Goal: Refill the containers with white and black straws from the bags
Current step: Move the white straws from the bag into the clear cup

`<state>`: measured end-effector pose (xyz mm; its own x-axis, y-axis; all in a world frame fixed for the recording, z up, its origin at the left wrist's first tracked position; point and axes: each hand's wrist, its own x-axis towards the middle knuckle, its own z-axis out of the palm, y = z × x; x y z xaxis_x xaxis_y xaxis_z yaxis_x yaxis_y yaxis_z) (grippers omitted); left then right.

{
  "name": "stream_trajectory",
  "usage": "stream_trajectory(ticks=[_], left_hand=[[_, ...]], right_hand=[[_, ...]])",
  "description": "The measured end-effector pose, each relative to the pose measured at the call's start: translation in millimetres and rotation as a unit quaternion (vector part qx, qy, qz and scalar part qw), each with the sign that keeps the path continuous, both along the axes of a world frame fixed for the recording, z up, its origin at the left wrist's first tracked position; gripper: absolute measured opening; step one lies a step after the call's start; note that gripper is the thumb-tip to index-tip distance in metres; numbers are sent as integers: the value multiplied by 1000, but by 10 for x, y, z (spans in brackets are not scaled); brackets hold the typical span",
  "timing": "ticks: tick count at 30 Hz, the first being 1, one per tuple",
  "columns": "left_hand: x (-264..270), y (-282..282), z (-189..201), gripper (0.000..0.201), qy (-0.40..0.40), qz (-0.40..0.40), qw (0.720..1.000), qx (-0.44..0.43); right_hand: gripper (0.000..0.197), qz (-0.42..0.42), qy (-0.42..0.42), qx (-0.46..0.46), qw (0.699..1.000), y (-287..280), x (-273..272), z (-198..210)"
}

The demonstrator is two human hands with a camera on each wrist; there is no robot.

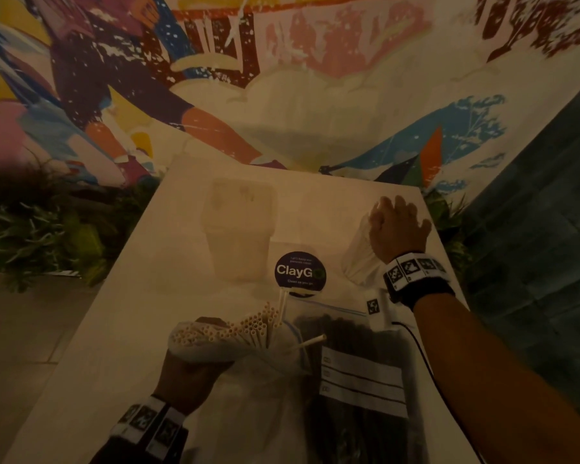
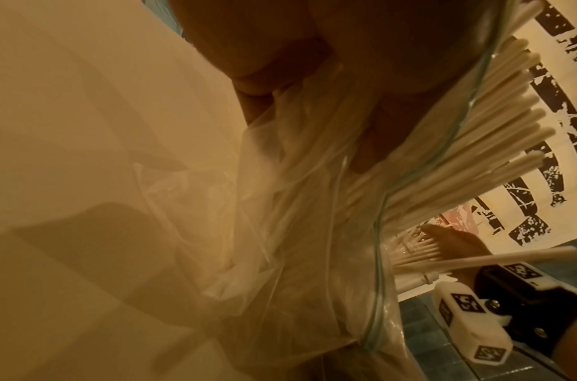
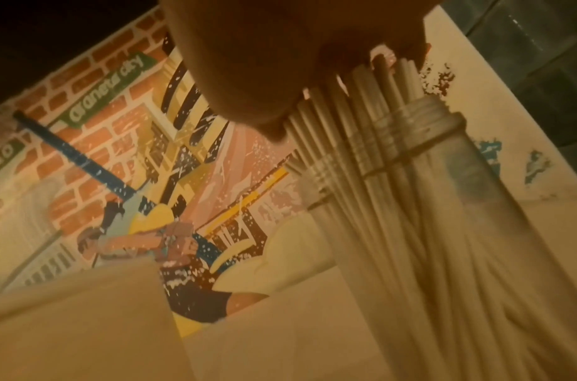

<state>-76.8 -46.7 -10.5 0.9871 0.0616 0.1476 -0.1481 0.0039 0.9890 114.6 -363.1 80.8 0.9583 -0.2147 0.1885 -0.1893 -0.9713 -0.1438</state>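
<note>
My left hand [image 1: 188,366] grips a clear zip bag of white straws [image 1: 221,333] by its neck, and the open straw ends fan out of the mouth toward the table's middle. In the left wrist view my fingers [image 2: 313,77] bunch the plastic [image 2: 280,206] around the straws [image 2: 476,129]. My right hand [image 1: 395,226] is at the table's right edge. There its thumb and fingers close over the tops of a bunch of white straws [image 3: 362,129] standing in a clear jar [image 3: 443,180]. A bag of black straws [image 1: 359,380] lies flat near me.
A second translucent container [image 1: 238,229] stands in the middle of the white table [image 1: 114,329]. A round dark ClayGo sign [image 1: 300,271] on a short stick stands between the container and the bags. Plants and a painted mural wall lie beyond the table.
</note>
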Motion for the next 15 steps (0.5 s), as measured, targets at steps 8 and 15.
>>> stream_trajectory(ticks=[8,15], left_hand=[[-5,-10,-16,42,-3,10,1000,17],[4,16,-86,45,-3,4,1000,-16]], right_hand=[[42,90,-290,159,939,122,-358,174],[63,244,38,189,950,348,-1205,-312]])
